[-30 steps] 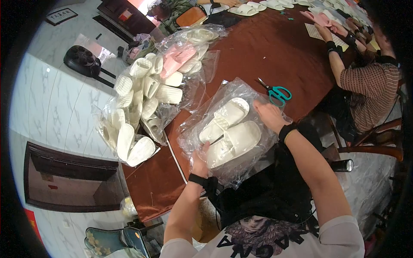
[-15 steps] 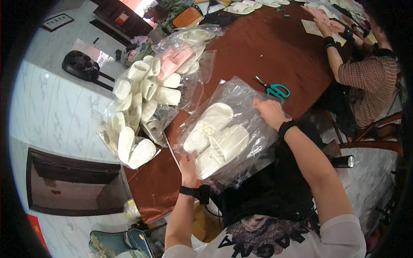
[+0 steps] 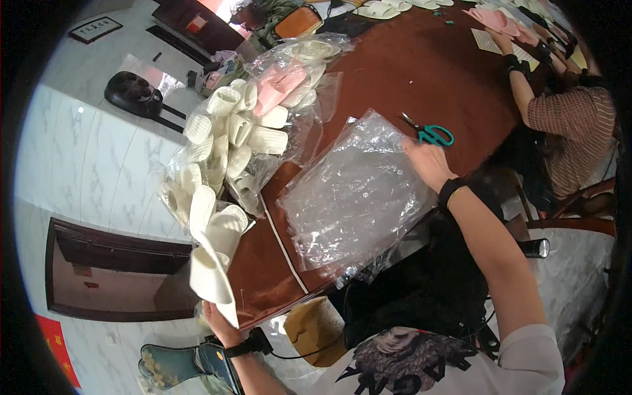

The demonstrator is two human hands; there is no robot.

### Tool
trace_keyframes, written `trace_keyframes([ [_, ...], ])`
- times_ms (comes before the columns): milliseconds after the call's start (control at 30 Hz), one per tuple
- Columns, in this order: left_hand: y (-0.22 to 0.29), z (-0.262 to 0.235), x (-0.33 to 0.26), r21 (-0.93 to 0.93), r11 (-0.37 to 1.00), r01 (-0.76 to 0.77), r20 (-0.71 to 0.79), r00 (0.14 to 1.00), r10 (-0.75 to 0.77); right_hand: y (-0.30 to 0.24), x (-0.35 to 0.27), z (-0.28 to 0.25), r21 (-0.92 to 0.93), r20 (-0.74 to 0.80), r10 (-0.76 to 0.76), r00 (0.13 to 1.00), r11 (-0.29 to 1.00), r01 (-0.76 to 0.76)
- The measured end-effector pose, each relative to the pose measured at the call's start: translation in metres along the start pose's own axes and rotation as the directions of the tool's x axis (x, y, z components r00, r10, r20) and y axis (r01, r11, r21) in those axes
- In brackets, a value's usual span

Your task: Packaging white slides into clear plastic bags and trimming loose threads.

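My left hand (image 3: pixel 221 324) is closed on the end of a pair of white slippers (image 3: pixel 212 271), tilted upright at the table's left edge in front of the slipper pile. Its fingers are partly hidden behind the soles. Clear plastic bags (image 3: pixel 355 197) lie flat and crinkled on the table in front of me. At their upper right edge is my right hand (image 3: pixel 429 164), its fingertips pinched together on the plastic. Just beyond those fingers lie scissors (image 3: pixel 434 135) with teal handles and the blades pointing away to the left.
A heap of white slippers (image 3: pixel 238 131) in clear plastic, with a pink pair (image 3: pixel 280 85) among them, covers the table's left side. At the far right a co-worker (image 3: pixel 569 125) handles pink slippers (image 3: pixel 492 21) over a paper sheet (image 3: pixel 486 42). More white slippers (image 3: pixel 376 10) line the far edge.
My left hand has carried the white slippers off the plastic bags, left and toward me, to the front of the heap. My right hand stays at the bags' upper right edge.
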State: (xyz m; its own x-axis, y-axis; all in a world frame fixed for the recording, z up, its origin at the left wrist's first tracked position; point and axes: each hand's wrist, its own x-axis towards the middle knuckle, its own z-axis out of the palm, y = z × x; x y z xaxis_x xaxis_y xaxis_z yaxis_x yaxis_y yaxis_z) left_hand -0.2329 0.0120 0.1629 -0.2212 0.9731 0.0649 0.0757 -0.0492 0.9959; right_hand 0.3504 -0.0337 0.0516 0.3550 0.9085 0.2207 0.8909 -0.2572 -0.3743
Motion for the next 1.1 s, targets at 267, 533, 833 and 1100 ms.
trace_keyframes([
  [267,0.020,0.192,-0.060,-0.057,0.994,0.090,0.237,0.969,-0.074,0.005,0.004,0.014,0.043,-0.001,-0.038,0.999,0.998,0.038],
  [533,-0.117,0.229,-0.052,0.486,0.840,-0.242,0.152,0.970,0.192,0.033,0.000,0.005,-0.021,-0.357,0.090,0.930,0.994,-0.104],
  [833,-0.073,0.270,-0.080,0.324,0.693,-0.644,0.635,0.691,0.345,0.044,-0.002,0.014,-0.148,-0.269,0.130,0.954,0.973,-0.174],
  [1100,-0.104,0.283,-0.074,0.326,0.576,-0.750,0.737,0.583,0.341,0.045,-0.004,0.008,-0.154,-0.218,0.080,0.973,0.981,-0.115],
])
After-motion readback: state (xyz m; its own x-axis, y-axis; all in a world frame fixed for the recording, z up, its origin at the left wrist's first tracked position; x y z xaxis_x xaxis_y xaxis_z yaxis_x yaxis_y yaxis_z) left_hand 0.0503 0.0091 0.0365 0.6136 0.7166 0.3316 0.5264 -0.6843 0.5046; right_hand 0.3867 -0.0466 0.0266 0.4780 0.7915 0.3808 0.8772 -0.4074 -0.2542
